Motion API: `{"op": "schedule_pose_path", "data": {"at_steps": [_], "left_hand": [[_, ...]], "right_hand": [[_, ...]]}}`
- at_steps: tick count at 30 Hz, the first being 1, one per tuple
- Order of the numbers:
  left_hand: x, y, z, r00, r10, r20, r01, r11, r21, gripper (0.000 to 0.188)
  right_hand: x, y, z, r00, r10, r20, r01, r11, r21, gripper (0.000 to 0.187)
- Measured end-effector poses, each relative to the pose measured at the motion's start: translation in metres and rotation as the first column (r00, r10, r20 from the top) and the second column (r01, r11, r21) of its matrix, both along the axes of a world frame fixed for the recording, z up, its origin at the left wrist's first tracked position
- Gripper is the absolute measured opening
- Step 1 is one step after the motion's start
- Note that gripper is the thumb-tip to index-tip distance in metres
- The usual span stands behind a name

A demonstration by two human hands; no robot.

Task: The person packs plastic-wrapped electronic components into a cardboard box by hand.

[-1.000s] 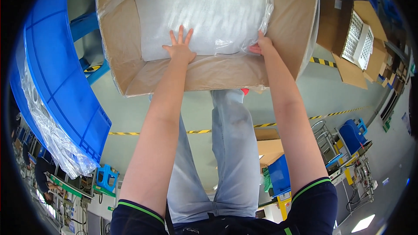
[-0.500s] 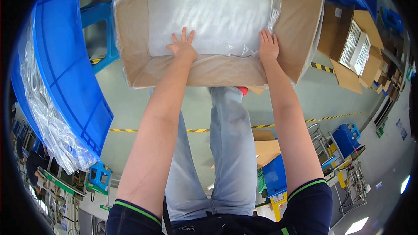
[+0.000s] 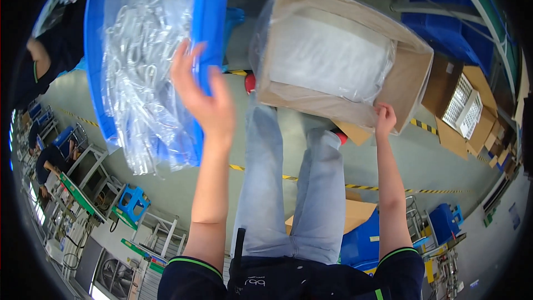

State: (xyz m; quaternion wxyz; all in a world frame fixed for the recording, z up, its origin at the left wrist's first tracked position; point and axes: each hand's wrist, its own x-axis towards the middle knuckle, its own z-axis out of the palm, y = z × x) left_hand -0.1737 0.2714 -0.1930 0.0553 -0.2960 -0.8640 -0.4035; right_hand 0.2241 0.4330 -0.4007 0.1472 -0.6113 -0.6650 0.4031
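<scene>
My left hand (image 3: pixel 205 100), slightly blurred, is raised at the right edge of the blue bin (image 3: pixel 211 16) with its fingers spread and nothing in them. Clear plastic bags of white cables (image 3: pixel 147 72) fill that bin, and some hang over its near end. On the other side, my right hand (image 3: pixel 385 119) has its fingers curled over the near rim of a cardboard carton (image 3: pixel 311 93). A plastic liner covers the carton's walls. Flat inside it lies a layer of clear-bagged white items (image 3: pixel 330 53), whose kind I cannot make out.
An opened carton with white trays (image 3: pixel 463 105) stands at the right. Blue bins (image 3: pixel 444 22) sit beside a metal rack at the far right. Yellow-black tape (image 3: pixel 425 127) marks the floor. Another person (image 3: pixel 39 66) is at the left edge, near a blue stool (image 3: pixel 133 203).
My left hand has left the carton's contents and moved left to the cable bin. My right hand has moved from inside the carton onto its near rim. The view has turned left.
</scene>
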Motion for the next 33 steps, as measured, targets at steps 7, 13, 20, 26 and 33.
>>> {"op": "schedule_pose_path", "data": {"at_steps": [7, 13, 20, 26, 33], "left_hand": [[-0.151, -0.090, -0.081, 0.867, 0.195, 0.459, -0.124, 0.976, -0.181, 0.030], [-0.182, -0.021, -0.139, 0.907, 0.301, 0.296, -0.047, 0.768, -0.638, 0.059], [-0.181, 0.005, -0.091, 0.634, 0.010, 0.774, -0.219, 0.962, 0.167, 0.030], [-0.039, -0.051, 0.073, 0.329, -0.363, 0.872, 0.280, 0.919, 0.277, 0.020], [0.108, -0.047, 0.019, -0.227, -0.291, 0.929, 0.523, 0.769, 0.368, 0.013]], "right_hand": [[-0.044, -0.047, 0.013, 0.994, -0.112, -0.012, 0.106, 0.964, -0.245, 0.019], [-0.079, -0.061, 0.019, 0.994, -0.013, 0.106, 0.047, 0.945, -0.322, 0.019], [-0.112, -0.060, 0.033, 0.976, -0.101, -0.192, 0.027, 0.934, -0.355, 0.020], [-0.212, -0.079, 0.193, 0.720, -0.374, -0.585, -0.292, 0.601, -0.744, 0.040], [-0.205, -0.047, 0.186, 0.715, -0.448, -0.537, -0.264, 0.538, -0.801, 0.054]]}}
